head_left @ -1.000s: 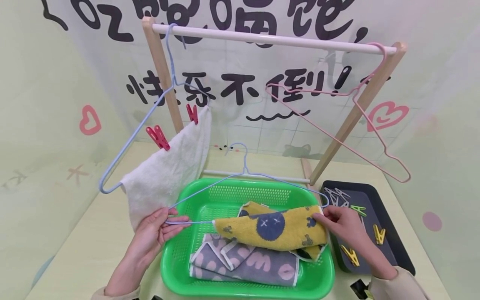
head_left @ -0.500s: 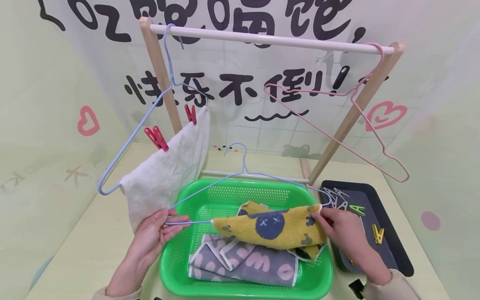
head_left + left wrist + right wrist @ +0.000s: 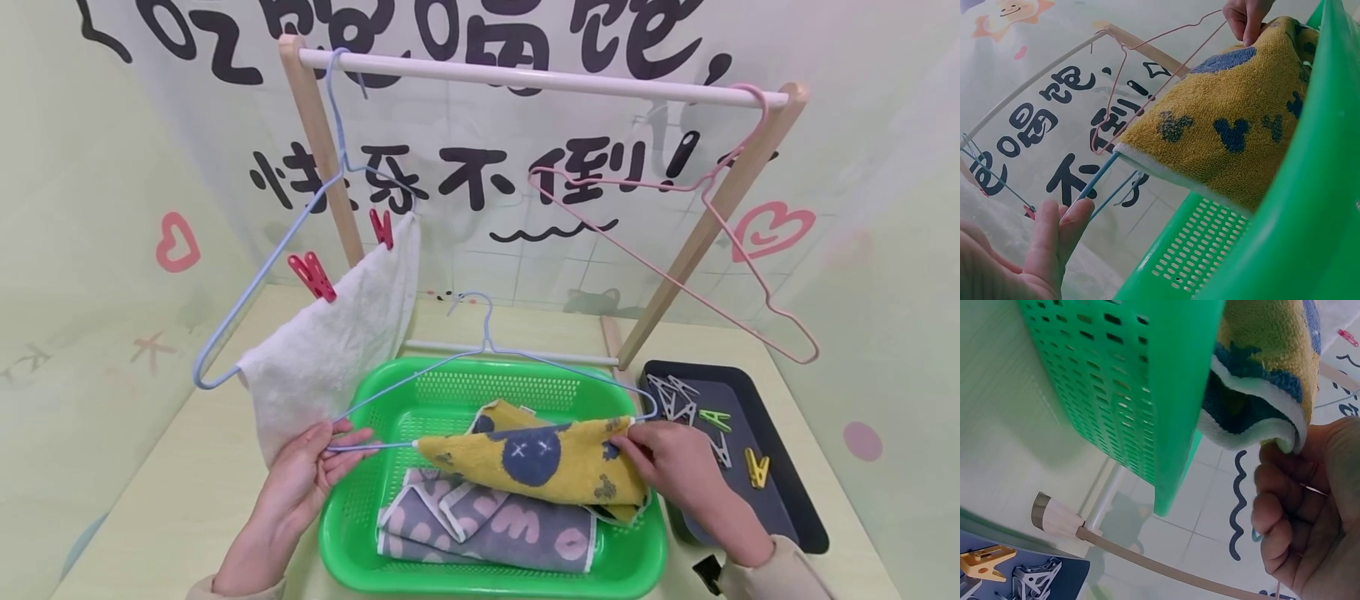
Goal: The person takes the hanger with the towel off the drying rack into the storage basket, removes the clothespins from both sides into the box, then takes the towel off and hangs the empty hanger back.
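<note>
A blue wire hanger [image 3: 487,346] is held over the green basket [image 3: 495,583], its hook pointing away. My left hand [image 3: 306,458] holds its left corner between thumb and fingers. Over the hanger's lower bar lies a yellow towel [image 3: 577,454] with a dark blue round face; its lower part hangs into the basket. My right hand [image 3: 678,458] pinches the towel's upper right edge, near the hanger's right corner. In the right wrist view, thumb and fingers grip the white-trimmed edge of the towel [image 3: 1266,394]. A folded grey-and-pink towel [image 3: 517,533] lies in the basket.
Behind stands a wooden rack with a white rail [image 3: 540,79]. On it hang a blue hanger [image 3: 262,283] with a white towel [image 3: 330,358] under red clothespins [image 3: 313,277], and a pink hanger [image 3: 652,267]. A dark tray [image 3: 795,483] at right holds several clothespins [image 3: 756,468].
My right hand has moved slightly left with the yellow towel, which has slid a little left along the hanger's bar. The hanger's hook has dipped slightly. My left hand has barely moved.
</note>
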Demonstrator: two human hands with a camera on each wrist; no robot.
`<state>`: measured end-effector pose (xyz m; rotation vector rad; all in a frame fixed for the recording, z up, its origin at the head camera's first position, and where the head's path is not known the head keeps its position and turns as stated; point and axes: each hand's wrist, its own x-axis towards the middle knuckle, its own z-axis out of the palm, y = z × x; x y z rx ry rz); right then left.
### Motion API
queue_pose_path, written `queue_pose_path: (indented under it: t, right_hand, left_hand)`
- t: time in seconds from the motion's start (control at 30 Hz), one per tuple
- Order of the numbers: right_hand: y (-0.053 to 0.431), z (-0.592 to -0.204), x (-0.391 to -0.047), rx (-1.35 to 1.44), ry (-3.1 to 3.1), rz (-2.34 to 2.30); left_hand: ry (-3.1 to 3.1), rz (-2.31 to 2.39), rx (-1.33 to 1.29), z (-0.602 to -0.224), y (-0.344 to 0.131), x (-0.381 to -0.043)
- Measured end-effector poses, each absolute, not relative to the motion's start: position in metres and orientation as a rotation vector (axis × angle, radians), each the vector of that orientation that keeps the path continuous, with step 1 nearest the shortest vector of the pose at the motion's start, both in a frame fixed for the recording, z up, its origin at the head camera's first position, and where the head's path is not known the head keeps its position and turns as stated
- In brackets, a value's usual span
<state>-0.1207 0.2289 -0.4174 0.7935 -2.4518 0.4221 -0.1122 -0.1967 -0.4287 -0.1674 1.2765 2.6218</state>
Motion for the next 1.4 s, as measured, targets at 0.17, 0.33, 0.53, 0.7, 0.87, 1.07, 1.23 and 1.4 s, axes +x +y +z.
queue_pose_path:
  t: [0.17, 0.33, 0.53, 0.7, 0.87, 1.07, 1.23, 1.4]
  right_hand:
    - [0.228, -0.417, -0.122, 0.834, -2.393, 0.424]
    - [0.222, -0.421, -0.122, 0.92, -2.355, 0.455]
    - [0.217, -0.426, -0.12, 1.046, -2.567, 0.561]
    - [0.214, -0.428, -0.118, 1.114, -2.71, 0.545]
    - [0.213, -0.427, -0.119, 1.155, -2.82, 0.584]
    - [0.214, -0.423, -0.121, 1.163, -2.969, 0.696]
    - [0.213, -0.42, -0.122, 1.119, -3.042, 0.808]
    - [0.212, -0.415, -0.124, 0.676, -3.024, 0.962]
  left_hand:
    - [1.297, 2.615, -0.236, -0.431, -0.195, -0.113]
    - [1.269, 2.621, -0.261, -0.431, -0.192, -0.114]
    - [1.236, 2.655, -0.248, -0.429, -0.194, -0.114]
    - [1.254, 2.646, -0.255, -0.428, -0.198, -0.115]
    - [1.218, 2.677, -0.234, -0.427, -0.201, -0.116]
    - [1.139, 2.727, -0.173, -0.426, -0.205, -0.115]
    - [1.156, 2.721, -0.163, -0.426, -0.206, -0.115]
    - [1.246, 2.693, -0.138, -0.425, -0.206, -0.115]
